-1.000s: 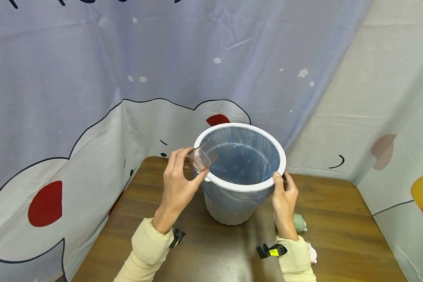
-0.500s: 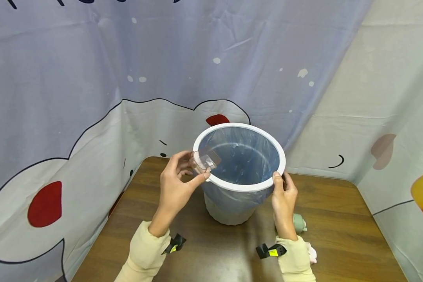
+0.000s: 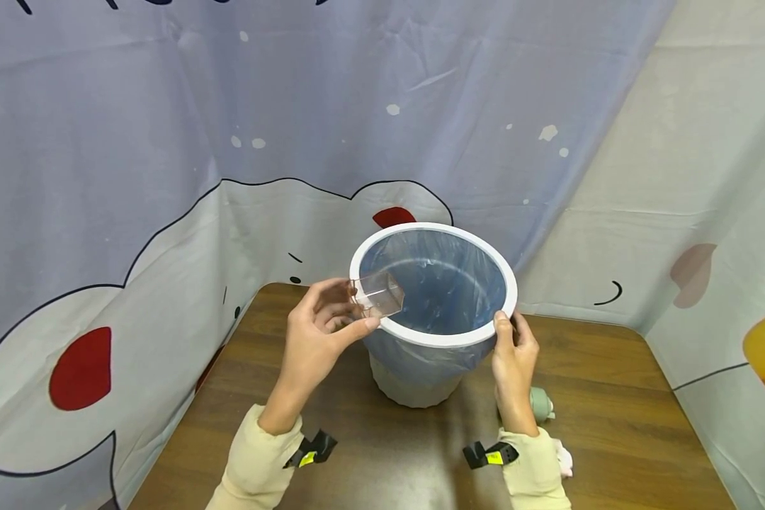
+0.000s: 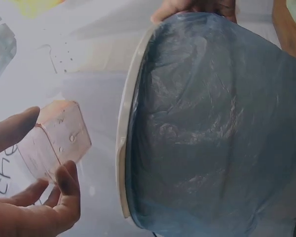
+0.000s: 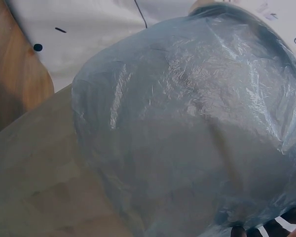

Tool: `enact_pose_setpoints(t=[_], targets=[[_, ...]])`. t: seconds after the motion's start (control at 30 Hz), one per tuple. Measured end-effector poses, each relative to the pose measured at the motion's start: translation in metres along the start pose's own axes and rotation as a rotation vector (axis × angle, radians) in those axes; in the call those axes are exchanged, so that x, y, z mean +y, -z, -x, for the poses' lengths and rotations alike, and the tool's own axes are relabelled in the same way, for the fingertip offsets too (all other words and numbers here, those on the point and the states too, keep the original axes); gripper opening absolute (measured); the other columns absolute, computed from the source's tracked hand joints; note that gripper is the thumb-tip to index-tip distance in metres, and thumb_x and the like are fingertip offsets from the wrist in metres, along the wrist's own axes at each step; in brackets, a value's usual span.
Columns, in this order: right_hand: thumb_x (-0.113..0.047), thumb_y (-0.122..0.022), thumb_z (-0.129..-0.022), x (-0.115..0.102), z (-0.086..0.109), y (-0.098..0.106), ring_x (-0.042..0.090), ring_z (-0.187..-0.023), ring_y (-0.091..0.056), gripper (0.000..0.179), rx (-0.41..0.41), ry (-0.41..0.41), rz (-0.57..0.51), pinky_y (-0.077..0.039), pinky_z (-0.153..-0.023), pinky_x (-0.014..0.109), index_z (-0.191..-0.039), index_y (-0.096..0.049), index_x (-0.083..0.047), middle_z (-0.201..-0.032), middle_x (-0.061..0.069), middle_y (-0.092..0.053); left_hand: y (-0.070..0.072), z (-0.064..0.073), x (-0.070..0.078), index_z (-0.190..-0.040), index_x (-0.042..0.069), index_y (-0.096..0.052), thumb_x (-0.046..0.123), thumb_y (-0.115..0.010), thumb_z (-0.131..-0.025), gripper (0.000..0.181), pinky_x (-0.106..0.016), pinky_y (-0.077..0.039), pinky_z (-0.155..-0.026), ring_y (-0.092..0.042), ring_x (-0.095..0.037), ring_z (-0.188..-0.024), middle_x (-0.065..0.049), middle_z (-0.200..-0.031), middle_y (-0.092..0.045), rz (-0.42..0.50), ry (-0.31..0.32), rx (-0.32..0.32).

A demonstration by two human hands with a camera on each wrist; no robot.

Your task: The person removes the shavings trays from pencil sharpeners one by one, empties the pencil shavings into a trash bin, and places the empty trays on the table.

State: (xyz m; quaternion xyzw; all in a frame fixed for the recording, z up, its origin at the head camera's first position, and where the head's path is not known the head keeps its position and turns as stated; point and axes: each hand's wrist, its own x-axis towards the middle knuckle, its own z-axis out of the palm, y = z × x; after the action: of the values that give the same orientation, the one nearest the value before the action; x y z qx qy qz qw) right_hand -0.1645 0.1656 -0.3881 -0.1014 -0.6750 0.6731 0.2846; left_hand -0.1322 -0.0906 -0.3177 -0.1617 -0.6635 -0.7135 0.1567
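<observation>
With the liner (image 3: 449, 294) already fitted in the bin (image 3: 414, 386), my right hand (image 3: 513, 360) is gripping its right rim (image 3: 512, 287) while my left hand (image 3: 314, 336) is holding a clear cup (image 3: 382, 294) above its left side — not yet let go — and a green item (image 3: 540, 404) is lying to its right.

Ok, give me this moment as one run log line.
left grip: holds clear faceted container above white rim | right grip: holds same rim | wastebasket: on wooden table, lined with bluish plastic bag
</observation>
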Motion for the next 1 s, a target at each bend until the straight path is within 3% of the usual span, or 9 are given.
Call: enact_pose_setpoints(t=[0.17, 0.4, 0.67, 0.8, 1.0], targets=[[-0.021, -0.054, -0.091, 0.015, -0.005, 0.002, 0.008, -0.088, -0.054, 0.037, 0.007, -0.007, -0.002, -0.044, -0.076, 0.013, -0.121, -0.057, 0.0, -0.095, -0.005, -0.058, 0.007, 0.001, -0.014, -0.12, -0.004, -0.049, -0.004, -0.075, -0.069, 0.057, -0.034, -0.054, -0.078, -0.061, -0.029, -0.093, -0.027, -0.113, -0.052, 0.111, 0.019, -0.069], [-0.025, -0.053, -0.092, 0.022, -0.006, 0.002, 0.011, -0.093, -0.053, 0.04, 0.004, 0.007, 0.0, -0.044, -0.078, 0.013, -0.123, -0.056, 0.0, -0.102, 0.003, -0.057, 0.012, 0.005, -0.019, -0.121, -0.008, -0.046, -0.009, -0.074, -0.069, 0.059, -0.036, -0.054, -0.079, -0.06, -0.029, -0.094, -0.027, -0.116, -0.05, 0.216, 0.022, -0.169], [-0.025, -0.052, -0.092, 0.02, -0.008, 0.002, 0.009, -0.09, -0.052, 0.039, -0.006, 0.019, 0.033, -0.043, -0.076, 0.013, -0.122, -0.056, 0.0, -0.097, -0.001, -0.057, 0.015, 0.007, -0.021, -0.124, -0.004, -0.047, -0.01, -0.074, -0.068, 0.063, -0.035, -0.053, -0.081, -0.058, -0.03, -0.096, -0.032, -0.119, -0.046, 0.244, 0.048, -0.24], [-0.028, -0.052, -0.093, 0.019, -0.009, 0.004, 0.008, -0.089, -0.054, 0.04, -0.023, 0.011, 0.03, -0.044, -0.076, 0.013, -0.123, -0.057, -0.002, -0.098, 0.003, -0.059, 0.015, 0.008, -0.023, -0.124, -0.004, -0.047, -0.01, -0.074, -0.068, 0.063, -0.035, -0.053, -0.081, -0.058, -0.03, -0.097, -0.031, -0.119, -0.047, 0.252, 0.056, -0.255], [-0.035, -0.051, -0.093, 0.017, -0.006, 0.016, 0.003, -0.096, -0.054, 0.047, -0.103, 0.013, 0.077, -0.045, -0.078, 0.009, -0.127, -0.054, -0.002, -0.115, 0.015, -0.059, 0.015, 0.013, -0.027, -0.125, -0.004, -0.048, -0.009, -0.075, -0.066, 0.065, -0.033, -0.053, -0.081, -0.057, -0.032, -0.099, -0.031, -0.12, -0.049, 0.245, 0.026, -0.274]])
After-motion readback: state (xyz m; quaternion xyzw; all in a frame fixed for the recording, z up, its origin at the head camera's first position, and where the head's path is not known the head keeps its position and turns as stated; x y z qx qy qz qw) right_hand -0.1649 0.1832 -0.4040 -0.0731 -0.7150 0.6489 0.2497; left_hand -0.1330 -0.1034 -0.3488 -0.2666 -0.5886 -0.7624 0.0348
